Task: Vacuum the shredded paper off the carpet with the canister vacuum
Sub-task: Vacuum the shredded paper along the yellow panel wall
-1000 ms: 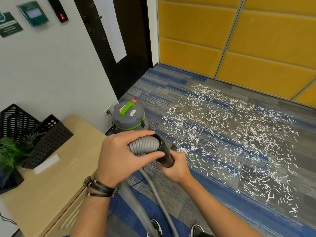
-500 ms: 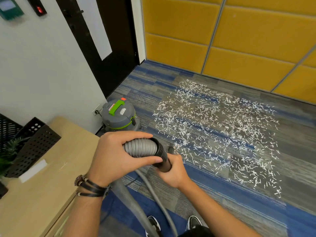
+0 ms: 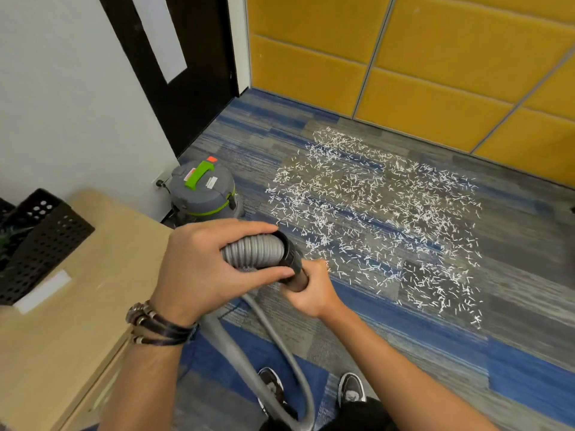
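Note:
White shredded paper (image 3: 373, 213) lies scattered over the blue and grey carpet (image 3: 513, 368) ahead and to the right. The grey canister vacuum (image 3: 203, 189) with a green handle stands by the white wall. My left hand (image 3: 205, 269) grips the ribbed grey hose (image 3: 258, 251) just behind its black cuff (image 3: 289, 253). My right hand (image 3: 311, 290) is curled around the dark tube end that sticks out of the cuff, which it mostly hides. The hose loops down between my shoes.
A light wooden cabinet (image 3: 77, 306) stands at my left with a black perforated tray (image 3: 37, 244) and a plant on it. A dark door (image 3: 186, 73) is beyond the vacuum. Yellow wall panels (image 3: 435, 73) bound the carpet at the back.
The view has shifted, so the vacuum, paper and cabinet sit further left in frame. Both hands keep the same grip on the hose end.

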A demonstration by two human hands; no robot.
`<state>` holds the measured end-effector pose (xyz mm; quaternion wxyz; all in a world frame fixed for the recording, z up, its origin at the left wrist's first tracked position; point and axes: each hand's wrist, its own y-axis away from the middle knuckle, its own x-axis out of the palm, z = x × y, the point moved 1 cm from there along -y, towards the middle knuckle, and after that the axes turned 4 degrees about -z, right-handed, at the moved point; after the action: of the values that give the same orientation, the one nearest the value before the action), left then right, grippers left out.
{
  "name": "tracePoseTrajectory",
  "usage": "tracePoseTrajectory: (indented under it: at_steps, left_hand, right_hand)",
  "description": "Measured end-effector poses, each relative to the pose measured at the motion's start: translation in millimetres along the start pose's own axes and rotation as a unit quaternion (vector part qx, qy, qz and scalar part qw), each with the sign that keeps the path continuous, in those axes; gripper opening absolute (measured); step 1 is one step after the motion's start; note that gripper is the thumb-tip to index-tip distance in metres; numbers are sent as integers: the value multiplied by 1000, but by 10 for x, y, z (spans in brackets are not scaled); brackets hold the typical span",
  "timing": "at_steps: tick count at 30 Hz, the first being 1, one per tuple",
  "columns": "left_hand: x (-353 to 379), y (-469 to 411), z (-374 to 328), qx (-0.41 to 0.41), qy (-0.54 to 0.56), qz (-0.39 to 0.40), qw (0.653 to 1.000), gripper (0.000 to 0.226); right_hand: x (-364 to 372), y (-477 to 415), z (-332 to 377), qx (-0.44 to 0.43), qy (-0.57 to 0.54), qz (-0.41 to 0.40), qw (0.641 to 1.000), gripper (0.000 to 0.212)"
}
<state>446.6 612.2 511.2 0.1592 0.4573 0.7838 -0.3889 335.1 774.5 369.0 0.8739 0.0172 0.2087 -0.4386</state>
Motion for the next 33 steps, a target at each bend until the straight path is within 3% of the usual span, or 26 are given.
tracePoseTrajectory:
  at_steps: [5, 10, 13, 18, 25, 33]
  left_hand:
    - [-11, 188, -89, -32, 29, 22, 999, 57]
    - [66, 339, -443, -29, 29, 7, 999, 56]
    - [226, 368, -691, -12, -11, -29, 999, 55]
    - [578, 393, -926, -36, -51, -28, 998, 53]
    - [1118, 563, -1186, -85, -58, 25, 994, 55]
    - [1318, 719, -1777, -75, -43, 8, 996, 55]
  right_hand:
    - [-36, 230, 75, -8, -5, 19, 1000, 29]
    - [-296, 569, -29, -24, 3, 21, 999, 37]
    - [-545, 601, -1, -46, -2, -2, 999, 21]
    - [-781, 544, -223, -43, -9, 13, 999, 40]
    - [-1047, 856, -563, 7, -40, 52, 998, 22]
    - [-1478, 1259, -740, -21, -21, 53, 998, 37]
